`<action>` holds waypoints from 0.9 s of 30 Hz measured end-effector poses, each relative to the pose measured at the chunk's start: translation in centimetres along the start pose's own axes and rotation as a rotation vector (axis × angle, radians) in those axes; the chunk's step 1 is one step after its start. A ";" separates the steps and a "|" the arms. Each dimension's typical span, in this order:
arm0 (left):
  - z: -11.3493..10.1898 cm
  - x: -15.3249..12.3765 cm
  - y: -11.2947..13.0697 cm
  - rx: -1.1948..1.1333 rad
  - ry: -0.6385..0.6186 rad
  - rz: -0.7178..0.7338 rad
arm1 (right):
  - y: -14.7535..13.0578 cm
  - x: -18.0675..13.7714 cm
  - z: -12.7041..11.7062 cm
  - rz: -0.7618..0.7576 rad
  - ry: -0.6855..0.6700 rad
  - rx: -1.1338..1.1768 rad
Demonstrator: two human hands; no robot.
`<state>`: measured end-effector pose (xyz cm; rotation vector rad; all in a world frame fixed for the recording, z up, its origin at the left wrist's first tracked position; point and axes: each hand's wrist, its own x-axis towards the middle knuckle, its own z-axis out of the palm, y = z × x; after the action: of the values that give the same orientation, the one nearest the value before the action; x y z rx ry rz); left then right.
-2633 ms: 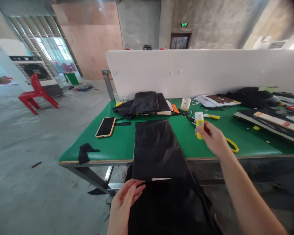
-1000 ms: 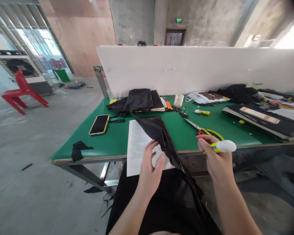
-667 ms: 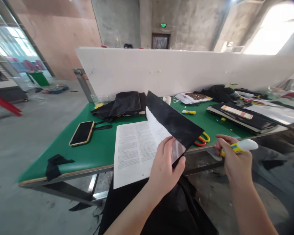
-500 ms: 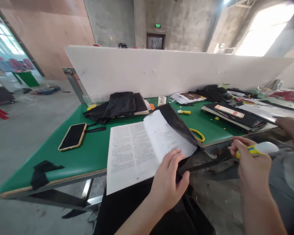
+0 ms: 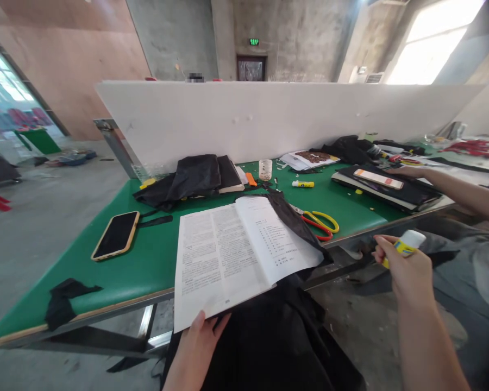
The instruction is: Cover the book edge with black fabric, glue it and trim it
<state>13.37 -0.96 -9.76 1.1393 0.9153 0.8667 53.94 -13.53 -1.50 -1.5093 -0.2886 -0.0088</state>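
Note:
An open book (image 5: 215,255) with printed pages lies at the table's front edge, its lower part jutting over it. Black cover material (image 5: 295,220) shows along the right page's outer edge. My left hand (image 5: 204,331) grips the book's bottom edge, thumb on the page and fingers underneath. Off to the right, clear of the book, my right hand (image 5: 407,266) is closed around a white and yellow glue stick (image 5: 411,239). Scissors (image 5: 320,224) with yellow and red handles rest just beyond the book, their blades partly hidden by the black material.
A phone (image 5: 116,234) and a black scrap (image 5: 65,304) lie on the green table (image 5: 142,282). Behind are black-covered books (image 5: 198,176), a plastic cup (image 5: 265,170) and another glue stick (image 5: 302,184). At right, a co-worker's arm (image 5: 452,184) reaches over a black folder (image 5: 407,195).
My left hand has moved from the right page down to the book's bottom edge. The right page lies flatter, uncovering the scissors. The co-worker's hand has reached farther over the table.

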 end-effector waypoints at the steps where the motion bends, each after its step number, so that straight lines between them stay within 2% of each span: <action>1: -0.1 -0.2 0.4 0.004 0.026 0.019 | 0.2 -0.2 0.2 0.018 -0.019 0.007; 3: 0.4 -0.6 1.3 -0.071 0.113 0.017 | 0.3 -0.7 0.6 0.024 -0.062 0.025; 9: 3.3 -0.2 2.7 -0.435 0.326 -0.160 | -0.5 -2.3 2.2 -0.035 -0.186 0.045; 11: 3.5 0.0 2.8 -0.534 0.352 -0.205 | -0.9 -2.8 2.6 -0.051 -0.229 0.014; 14: 2.9 0.1 2.6 -0.592 0.334 -0.166 | -1.5 -3.5 3.3 -0.040 -0.281 -0.049; 20: 0.9 0.1 1.8 -0.511 0.354 -0.055 | -2.2 -4.4 4.1 -0.070 -0.416 -0.202; 27: -2.4 -1.0 0.5 -0.198 0.381 0.058 | -2.7 -5.2 4.1 -0.185 -0.565 -0.439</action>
<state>10.75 -0.93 -9.49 0.8466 1.0818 1.2205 47.68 -10.61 0.32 -1.8968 -0.9268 0.2236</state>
